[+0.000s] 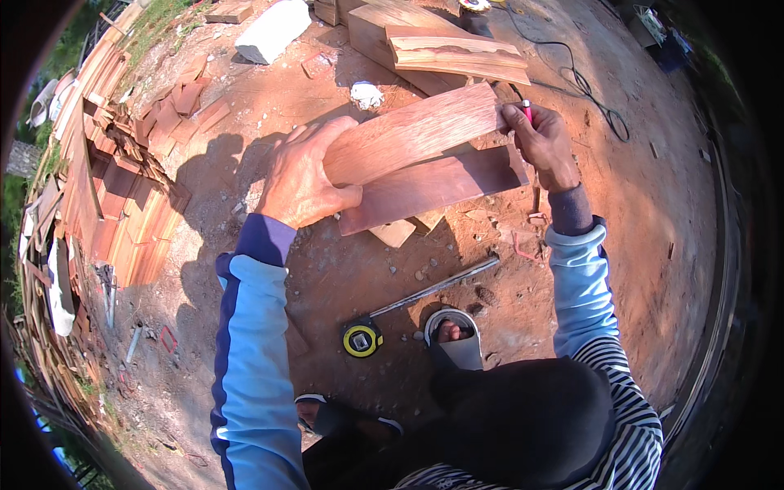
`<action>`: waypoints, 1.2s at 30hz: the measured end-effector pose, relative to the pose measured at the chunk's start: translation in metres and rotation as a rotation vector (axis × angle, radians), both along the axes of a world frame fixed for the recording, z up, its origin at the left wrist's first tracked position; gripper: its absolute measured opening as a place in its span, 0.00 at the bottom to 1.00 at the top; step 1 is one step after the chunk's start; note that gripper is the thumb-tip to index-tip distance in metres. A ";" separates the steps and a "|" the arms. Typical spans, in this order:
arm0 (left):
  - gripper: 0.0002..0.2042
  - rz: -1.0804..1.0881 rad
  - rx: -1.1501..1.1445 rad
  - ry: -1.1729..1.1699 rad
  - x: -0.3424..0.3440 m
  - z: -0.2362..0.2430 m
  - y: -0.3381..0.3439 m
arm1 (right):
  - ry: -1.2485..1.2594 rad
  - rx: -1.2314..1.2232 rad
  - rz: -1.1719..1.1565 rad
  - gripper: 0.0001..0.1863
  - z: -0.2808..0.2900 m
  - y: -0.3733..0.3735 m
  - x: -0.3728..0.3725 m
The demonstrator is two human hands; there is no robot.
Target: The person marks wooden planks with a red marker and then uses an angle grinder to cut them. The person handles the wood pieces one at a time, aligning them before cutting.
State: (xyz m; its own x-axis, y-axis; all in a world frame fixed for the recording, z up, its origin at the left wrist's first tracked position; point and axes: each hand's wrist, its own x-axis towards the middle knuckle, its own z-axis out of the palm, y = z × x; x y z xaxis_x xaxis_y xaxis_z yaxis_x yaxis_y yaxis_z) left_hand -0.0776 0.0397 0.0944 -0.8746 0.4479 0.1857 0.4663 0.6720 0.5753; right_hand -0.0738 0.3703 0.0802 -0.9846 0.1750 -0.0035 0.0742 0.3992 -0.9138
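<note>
Knee (531, 420), 5 o'clock. Left hand (309, 175) clasps upper board (416, 135); right hand (543, 149) pinches pen (527, 109), 1 o'clock. No marks visible yet.

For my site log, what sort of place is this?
Probably an outdoor woodworking site: boards piled on bare reddish dirt, an extended yellow-and-black tape measure lying there, and a wooden plank in the left hand.

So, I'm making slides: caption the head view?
Left hand grips a wooden board, right hand at its end; extended tape measure on ground.
</note>
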 end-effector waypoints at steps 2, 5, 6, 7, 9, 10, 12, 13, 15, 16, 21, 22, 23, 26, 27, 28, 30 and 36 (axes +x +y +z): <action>0.34 -0.009 0.096 -0.119 -0.014 -0.021 0.008 | -0.004 0.082 -0.004 0.16 -0.011 0.011 -0.006; 0.35 -0.043 0.073 -0.213 -0.025 -0.037 0.025 | 0.072 0.210 0.052 0.15 -0.033 0.033 -0.016; 0.35 -0.052 0.054 -0.224 -0.029 -0.041 0.028 | 0.078 0.387 0.109 0.14 -0.036 0.040 -0.024; 0.35 -0.072 0.029 -0.173 -0.032 -0.046 0.030 | -0.022 0.418 0.116 0.15 -0.036 0.049 -0.023; 0.35 -0.094 -0.035 -0.071 -0.032 -0.056 0.025 | -0.135 0.422 0.145 0.16 -0.023 0.040 -0.022; 0.34 -0.062 -0.057 -0.047 -0.031 -0.058 0.019 | -0.148 0.401 0.164 0.16 -0.022 0.039 -0.022; 0.33 -0.033 -0.081 -0.006 -0.027 -0.065 0.019 | -0.160 0.342 0.144 0.16 -0.026 0.051 -0.016; 0.32 0.081 -0.026 -0.057 -0.022 -0.070 0.018 | -0.152 0.295 0.122 0.16 -0.036 0.059 -0.015; 0.31 0.311 0.074 -0.154 -0.007 -0.076 0.011 | -0.070 0.110 0.085 0.14 -0.051 0.067 -0.014; 0.28 0.358 0.159 -0.263 -0.001 -0.085 0.006 | -0.106 0.084 0.066 0.13 -0.050 0.069 -0.010; 0.13 0.525 0.705 -0.782 0.022 -0.079 0.002 | -0.160 -0.004 0.059 0.12 -0.034 0.049 -0.010; 0.11 0.550 0.715 -0.746 0.022 -0.078 0.006 | -0.146 -0.006 0.060 0.12 -0.036 0.049 -0.011; 0.10 0.572 0.726 -0.711 0.021 -0.079 0.011 | -0.131 -0.006 0.059 0.13 -0.039 0.050 -0.013; 0.09 0.598 0.719 -0.691 0.019 -0.080 0.015 | -0.098 -0.042 0.058 0.13 -0.045 0.052 -0.015; 0.10 0.597 0.708 -0.701 0.018 -0.080 0.016 | -0.089 -0.059 0.057 0.13 -0.047 0.054 -0.015; 0.09 0.618 0.719 -0.708 0.018 -0.080 0.017 | -0.088 -0.073 0.043 0.12 -0.050 0.055 -0.015; 0.09 0.667 0.740 -0.722 0.020 -0.079 0.019 | -0.086 -0.104 0.021 0.12 -0.055 0.055 -0.015; 0.10 0.645 0.776 -0.712 0.020 -0.086 0.018 | -0.111 -0.141 0.003 0.11 -0.058 0.056 -0.005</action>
